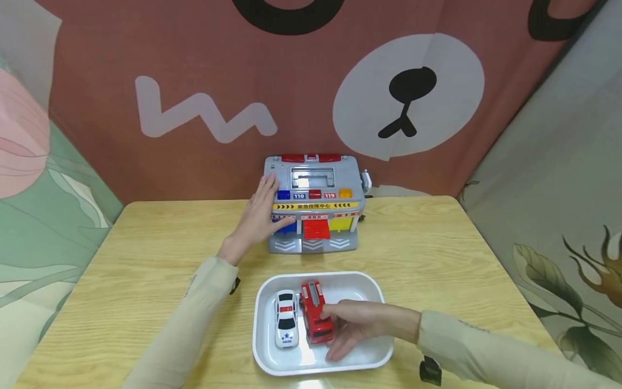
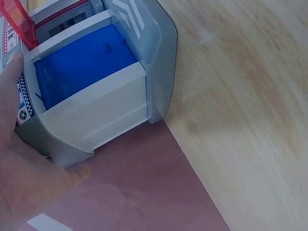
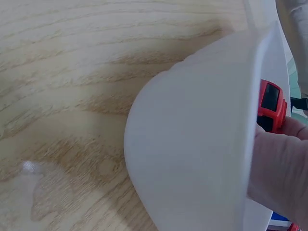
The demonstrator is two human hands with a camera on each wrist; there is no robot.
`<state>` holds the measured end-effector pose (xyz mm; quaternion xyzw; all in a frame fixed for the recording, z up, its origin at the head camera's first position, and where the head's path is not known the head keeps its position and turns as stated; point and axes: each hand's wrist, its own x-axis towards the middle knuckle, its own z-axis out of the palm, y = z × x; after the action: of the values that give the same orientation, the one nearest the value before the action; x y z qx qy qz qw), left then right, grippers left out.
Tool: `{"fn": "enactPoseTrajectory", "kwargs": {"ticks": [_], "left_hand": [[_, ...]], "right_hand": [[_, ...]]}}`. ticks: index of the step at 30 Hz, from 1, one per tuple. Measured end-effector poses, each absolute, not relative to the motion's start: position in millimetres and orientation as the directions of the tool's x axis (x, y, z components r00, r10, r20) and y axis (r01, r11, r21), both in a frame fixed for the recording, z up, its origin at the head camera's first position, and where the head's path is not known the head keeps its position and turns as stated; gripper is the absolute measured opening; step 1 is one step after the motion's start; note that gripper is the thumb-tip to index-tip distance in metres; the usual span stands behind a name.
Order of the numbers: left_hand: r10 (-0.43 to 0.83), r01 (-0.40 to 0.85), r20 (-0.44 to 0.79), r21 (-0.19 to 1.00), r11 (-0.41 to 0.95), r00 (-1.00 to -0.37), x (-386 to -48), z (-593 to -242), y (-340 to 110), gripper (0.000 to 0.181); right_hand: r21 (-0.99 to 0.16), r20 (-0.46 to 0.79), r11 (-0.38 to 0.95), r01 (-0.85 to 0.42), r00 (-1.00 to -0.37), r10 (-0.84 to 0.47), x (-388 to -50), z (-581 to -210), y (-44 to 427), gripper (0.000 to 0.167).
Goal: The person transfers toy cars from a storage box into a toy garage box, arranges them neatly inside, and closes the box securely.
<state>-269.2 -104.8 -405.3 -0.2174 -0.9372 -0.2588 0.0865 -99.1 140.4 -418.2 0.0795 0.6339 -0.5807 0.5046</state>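
A grey toy emergency station (image 1: pixel 313 183) stands at the back of the table, its red door (image 1: pixel 316 229) swung outward. My left hand (image 1: pixel 257 213) rests against its left side with fingers extended and the thumb at the front, near the blue door (image 2: pixel 84 65). In the white tray (image 1: pixel 262 354) lie a white toy police car (image 1: pixel 286 319) and, beside it, a red toy fire truck (image 1: pixel 316 313). My right hand (image 1: pixel 357 324) reaches into the tray and holds the truck's right side, thumb on top. Its other fingertips are partly hidden.
The wooden table (image 1: pixel 184 232) ends at the back against a brown cloth (image 1: pixel 204 162) with a bear face. A white handle (image 1: pixel 366 180) juts from the station's right side. The tray's raised rim (image 3: pixel 255 120) surrounds the cars.
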Motion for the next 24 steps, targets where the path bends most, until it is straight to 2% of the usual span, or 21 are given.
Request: {"fn": "enactPoseTrajectory", "kwargs": {"ticks": [8, 17, 21, 24], "left_hand": [[0.365, 0.449, 0.264, 0.456, 0.769, -0.893, -267.6, -405.5, -105.9, 0.1], [0.365, 0.452, 0.27, 0.463, 0.762, -0.891, -267.0, -404.1, -107.2, 0.1], [0.369, 0.455, 0.268, 0.458, 0.764, -0.89, -267.3, -402.7, -106.0, 0.099], [0.367, 0.453, 0.269, 0.451, 0.769, -0.89, -267.3, -402.6, -105.7, 0.099]], "right_hand": [[-0.628, -0.737, 0.283, 0.725, -0.436, -0.516, -98.0, -412.6, 143.7, 0.035], [-0.691, -0.642, 0.246, 0.679, -0.422, -0.64, -92.6, -400.2, 155.8, 0.038], [-0.689, -0.632, 0.186, 0.7, -0.454, -0.628, -87.1, -393.3, 161.9, 0.045], [-0.705, -0.615, 0.118, 0.7, -0.519, -0.594, -83.0, -389.9, 168.4, 0.051]]}}
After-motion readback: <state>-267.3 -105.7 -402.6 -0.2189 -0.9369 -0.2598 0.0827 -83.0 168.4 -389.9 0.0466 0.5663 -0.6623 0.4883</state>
